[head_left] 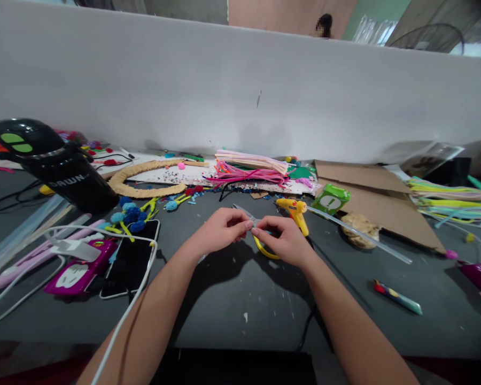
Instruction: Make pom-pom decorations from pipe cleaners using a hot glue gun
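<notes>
Over the middle of the grey table, my left hand [223, 229] and my right hand [282, 239] meet at their fingertips. Both are closed in a pinch. Whatever lies between the fingers is small, pale and mostly hidden. Behind and beneath the hands are scissors [265, 249] with yellow handles. Their blades point to the far left, partly covered by my fingers. Just past my right hand lies a yellow glue gun [295, 207], with a long clear glue stick [361, 235] reaching from its back end to the right.
On the left stand a black bottle [78, 179], a phone [138, 262] under a white cable and blue pompom pieces [132, 214]. Pink pipe cleaners [250, 170] lie along the back by the white partition [176, 91]. To the right are cardboard [369, 200], a green box [332, 199] and a small cutter [397, 297].
</notes>
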`<state>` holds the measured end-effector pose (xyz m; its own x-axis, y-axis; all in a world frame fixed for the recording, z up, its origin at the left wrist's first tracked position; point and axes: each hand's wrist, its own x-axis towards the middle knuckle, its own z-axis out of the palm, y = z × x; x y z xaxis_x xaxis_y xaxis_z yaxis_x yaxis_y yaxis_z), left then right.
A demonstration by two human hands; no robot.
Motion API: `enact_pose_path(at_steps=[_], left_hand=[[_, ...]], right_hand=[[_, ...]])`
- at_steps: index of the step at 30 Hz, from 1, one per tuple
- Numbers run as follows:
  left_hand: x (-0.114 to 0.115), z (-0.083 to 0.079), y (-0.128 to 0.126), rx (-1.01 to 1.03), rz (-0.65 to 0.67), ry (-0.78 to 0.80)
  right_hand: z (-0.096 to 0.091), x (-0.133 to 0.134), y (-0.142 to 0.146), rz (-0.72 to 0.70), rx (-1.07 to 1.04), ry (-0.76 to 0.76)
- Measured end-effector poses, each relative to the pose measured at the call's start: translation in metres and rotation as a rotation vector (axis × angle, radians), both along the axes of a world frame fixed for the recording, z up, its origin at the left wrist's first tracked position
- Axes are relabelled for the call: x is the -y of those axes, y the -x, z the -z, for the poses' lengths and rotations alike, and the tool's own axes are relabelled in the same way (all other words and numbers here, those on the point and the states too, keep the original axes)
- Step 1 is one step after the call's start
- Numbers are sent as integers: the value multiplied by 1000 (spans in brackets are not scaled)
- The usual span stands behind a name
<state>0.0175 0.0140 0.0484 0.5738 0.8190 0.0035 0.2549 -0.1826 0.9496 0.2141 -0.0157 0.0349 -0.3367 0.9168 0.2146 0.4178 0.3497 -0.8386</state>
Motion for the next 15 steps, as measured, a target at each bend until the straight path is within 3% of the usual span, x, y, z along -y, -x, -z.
enact_pose_path(at_steps=[11, 15], left_hand=[[4, -1, -6, 4, -79, -104], [3, 0, -5, 62, -48, -41]], right_hand=[[-4, 0, 1, -26, -148, 87], [-4, -1, -1, -25, -212, 154]])
